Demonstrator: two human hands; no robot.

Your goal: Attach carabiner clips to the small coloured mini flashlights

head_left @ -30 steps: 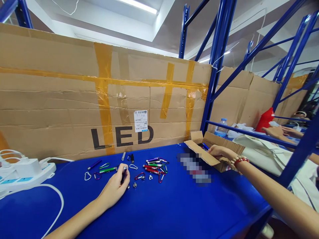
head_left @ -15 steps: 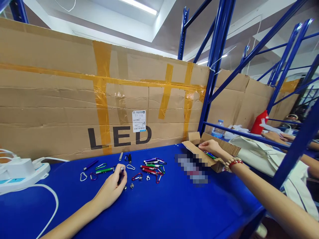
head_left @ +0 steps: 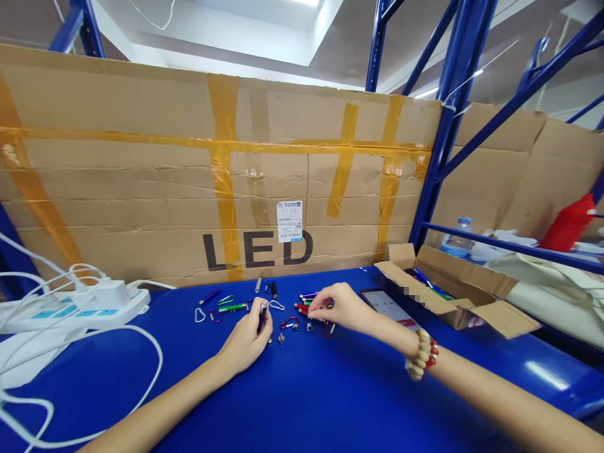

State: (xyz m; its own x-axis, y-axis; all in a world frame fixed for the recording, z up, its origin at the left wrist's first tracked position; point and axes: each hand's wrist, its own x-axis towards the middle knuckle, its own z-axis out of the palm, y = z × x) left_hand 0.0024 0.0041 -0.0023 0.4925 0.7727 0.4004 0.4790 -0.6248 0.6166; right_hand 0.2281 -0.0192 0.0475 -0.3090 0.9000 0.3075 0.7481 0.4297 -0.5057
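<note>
My left hand (head_left: 246, 338) is closed around a dark purple keychain flashlight (head_left: 262, 319), held upright just above the blue table. My right hand (head_left: 346, 308) hovers over a pile of red, green and purple flashlights (head_left: 302, 308), its thumb and fingers pinched together. Whether anything sits in that pinch is too small to make out. Between the hands lie a red carabiner (head_left: 288, 323) and small metal parts (head_left: 281, 338). Behind my left hand are a green flashlight (head_left: 233, 308), a silver carabiner (head_left: 277, 306) and a black piece (head_left: 274, 290). A purple tube (head_left: 210, 297) lies farther left.
An open cardboard box (head_left: 436, 303) with pens or similar tubes stands at the right. Beside it lies a phone (head_left: 389, 306). White power strips (head_left: 108, 308) and looping cables occupy the left. A large cardboard sheet (head_left: 160, 207) rises behind; a blue rack post (head_left: 443, 138) stands right.
My right hand has left the cardboard box and moved left to the flashlight pile. My left hand keeps hold of the dark flashlight. The view has turned slightly left.
</note>
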